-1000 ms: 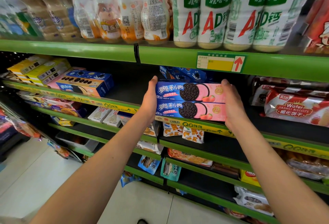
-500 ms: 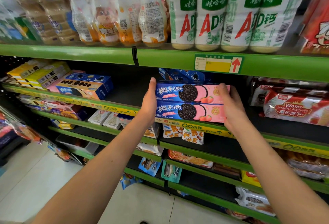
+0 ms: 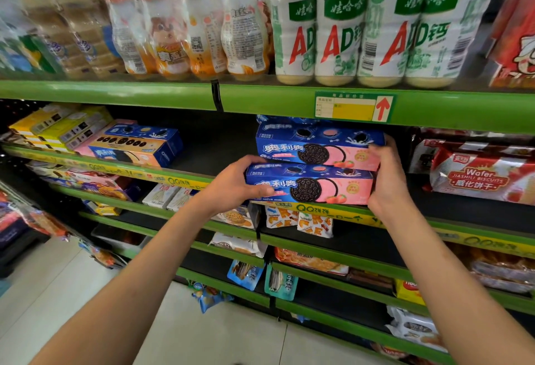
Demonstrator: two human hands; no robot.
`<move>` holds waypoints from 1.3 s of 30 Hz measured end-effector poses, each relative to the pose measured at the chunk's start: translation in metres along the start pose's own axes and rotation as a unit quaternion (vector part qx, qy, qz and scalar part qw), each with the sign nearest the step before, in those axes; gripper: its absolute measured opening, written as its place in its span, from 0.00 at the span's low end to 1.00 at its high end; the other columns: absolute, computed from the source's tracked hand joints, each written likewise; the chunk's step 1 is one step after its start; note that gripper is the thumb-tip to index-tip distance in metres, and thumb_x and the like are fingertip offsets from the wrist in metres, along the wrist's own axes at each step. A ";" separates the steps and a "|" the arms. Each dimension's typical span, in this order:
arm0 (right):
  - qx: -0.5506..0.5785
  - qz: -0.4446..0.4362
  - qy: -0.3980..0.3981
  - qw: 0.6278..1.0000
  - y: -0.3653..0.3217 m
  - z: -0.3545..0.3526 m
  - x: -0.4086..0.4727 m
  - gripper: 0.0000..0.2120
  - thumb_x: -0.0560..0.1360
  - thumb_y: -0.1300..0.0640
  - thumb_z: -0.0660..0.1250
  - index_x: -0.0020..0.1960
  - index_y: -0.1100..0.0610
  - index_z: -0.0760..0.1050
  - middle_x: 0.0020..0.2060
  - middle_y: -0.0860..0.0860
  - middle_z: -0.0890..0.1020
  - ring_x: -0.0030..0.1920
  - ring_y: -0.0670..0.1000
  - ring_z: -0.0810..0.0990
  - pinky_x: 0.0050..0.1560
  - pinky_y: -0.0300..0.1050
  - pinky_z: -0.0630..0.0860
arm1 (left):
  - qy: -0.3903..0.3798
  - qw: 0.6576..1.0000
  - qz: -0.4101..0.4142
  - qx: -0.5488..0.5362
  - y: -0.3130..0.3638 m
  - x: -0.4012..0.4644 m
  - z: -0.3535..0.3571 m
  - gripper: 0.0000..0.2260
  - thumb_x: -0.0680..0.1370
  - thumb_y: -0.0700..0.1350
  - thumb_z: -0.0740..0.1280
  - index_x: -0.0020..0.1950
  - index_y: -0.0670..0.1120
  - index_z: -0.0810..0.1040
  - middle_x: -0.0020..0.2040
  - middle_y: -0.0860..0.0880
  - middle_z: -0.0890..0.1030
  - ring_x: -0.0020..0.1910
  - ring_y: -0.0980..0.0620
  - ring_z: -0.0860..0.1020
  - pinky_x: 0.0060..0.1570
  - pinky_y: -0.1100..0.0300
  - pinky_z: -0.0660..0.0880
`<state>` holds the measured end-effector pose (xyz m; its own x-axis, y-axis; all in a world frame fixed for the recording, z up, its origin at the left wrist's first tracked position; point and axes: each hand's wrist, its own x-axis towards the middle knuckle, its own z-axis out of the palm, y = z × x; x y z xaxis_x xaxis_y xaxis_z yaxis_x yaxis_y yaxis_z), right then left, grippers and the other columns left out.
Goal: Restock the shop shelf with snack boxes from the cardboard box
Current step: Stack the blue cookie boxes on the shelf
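Two blue-and-pink cookie boxes are stacked at the front of the green shelf (image 3: 341, 210). The upper box (image 3: 318, 148) sits a little further back than the lower box (image 3: 311, 188). My left hand (image 3: 234, 186) grips the left end of the lower box, thumb on top and fingers curled over its front face. My right hand (image 3: 386, 179) holds the right ends of both boxes, fingers wrapped round the upper box's corner. More blue boxes (image 3: 286, 119) lie behind the stack. No cardboard box is in view.
Another stack of cookie boxes (image 3: 130, 146) and yellow boxes (image 3: 60, 125) lie to the left on the same shelf, wafer packs (image 3: 480, 173) to the right. Drink bottles (image 3: 341, 25) fill the shelf above. Lower shelves hold snack bags. Tiled floor is below left.
The boxes now show their tops, with the lower one drawn forward of the upper. My left hand has shifted from the stack's side to grip the lower box's end.
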<state>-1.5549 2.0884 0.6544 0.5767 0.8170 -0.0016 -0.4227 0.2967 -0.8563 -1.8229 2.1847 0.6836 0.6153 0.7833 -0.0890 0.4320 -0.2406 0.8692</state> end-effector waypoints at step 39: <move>0.078 -0.041 -0.080 0.993 -0.009 0.001 -0.011 0.18 0.66 0.61 0.57 0.55 0.53 0.71 0.50 0.54 0.80 0.53 0.56 0.78 0.60 0.56 0.69 | 0.080 0.994 0.073 0.006 -0.004 -0.006 -0.009 0.28 0.67 0.36 0.79 0.55 0.58 0.70 0.54 0.52 0.81 0.51 0.58 0.82 0.44 0.64 0.80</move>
<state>-1.5583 2.0775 0.6623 0.5006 0.8512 0.1579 -0.4892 0.4286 -0.7596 -1.8340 2.1860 0.6854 0.5600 0.8202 0.1170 0.3546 -0.3650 0.8609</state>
